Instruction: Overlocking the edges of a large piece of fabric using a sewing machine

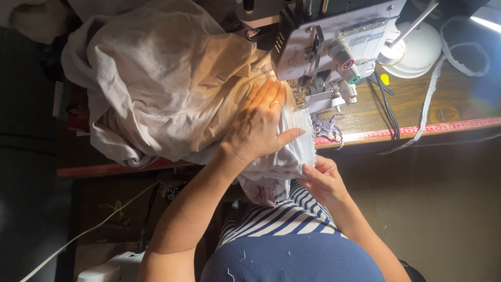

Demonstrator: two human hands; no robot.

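Note:
A big heap of pale beige fabric (162,78) lies on the wooden table (449,104) left of a white sewing machine (334,42). My left hand (258,122) rests flat on the fabric, fingers spread, pressing it close to the machine's needle area; a ring shows on one finger. My right hand (323,180) pinches the lower edge of the white fabric (292,151) hanging over the table's front edge. The needle itself is hidden behind the cloth and hand.
A white lamp base (417,49) stands right of the machine, with black cables (389,112) and a white fabric strip (428,104). Thread scraps (326,128) lie by the machine. A measuring tape (443,128) runs along the table edge. A white cord (88,230) crosses the floor.

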